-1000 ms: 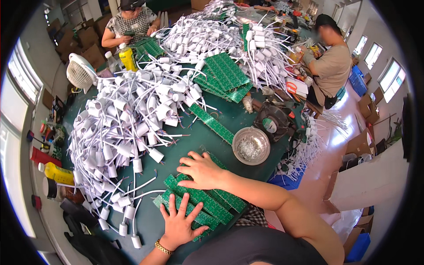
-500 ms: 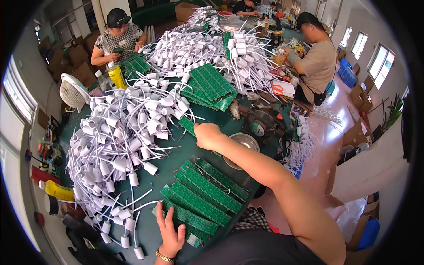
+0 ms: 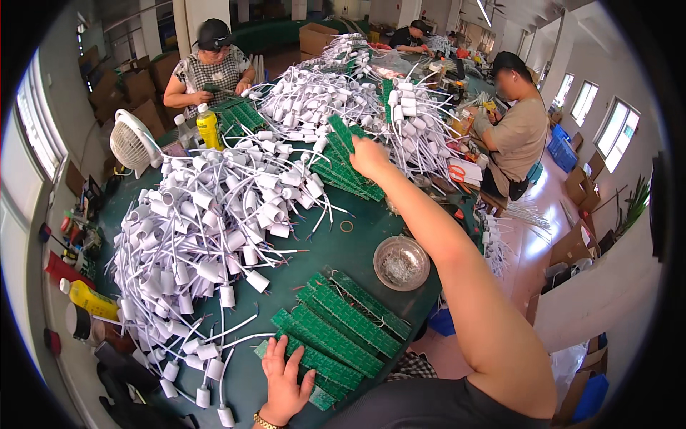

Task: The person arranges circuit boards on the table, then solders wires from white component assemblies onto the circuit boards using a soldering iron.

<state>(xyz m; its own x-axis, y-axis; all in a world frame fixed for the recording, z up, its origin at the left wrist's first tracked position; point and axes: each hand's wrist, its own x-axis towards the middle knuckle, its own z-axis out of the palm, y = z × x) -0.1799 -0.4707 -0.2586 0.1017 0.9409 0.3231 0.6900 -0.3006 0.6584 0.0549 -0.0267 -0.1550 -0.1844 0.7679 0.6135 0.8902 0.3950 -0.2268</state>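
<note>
My right hand [image 3: 370,159] reaches out to the far stack of green circuit boards [image 3: 336,174]. Its fingers are closed on a green circuit board strip [image 3: 341,131], which tilts up above that stack. Close to my body, my left hand [image 3: 288,380] lies with spread fingers on the edge of a fanned row of green circuit board strips [image 3: 343,330]. To the left is a big heap of white lamp holders [image 3: 207,214] with white cables and bare wire ends. Some of the far stack is hidden behind my right hand and forearm.
A metal bowl [image 3: 401,263] with small bits inside stands beside my right forearm. A rubber band [image 3: 346,226] lies on the green table. Farther off are another heap of lamp holders [image 3: 321,100], a yellow bottle [image 3: 208,127], a white fan [image 3: 133,143], orange scissors [image 3: 458,174] and several people.
My right hand has moved farther away with the circuit board strip, up to the far stack. The bowl and rubber band have come into fuller view. My left hand stays on the near strips.
</note>
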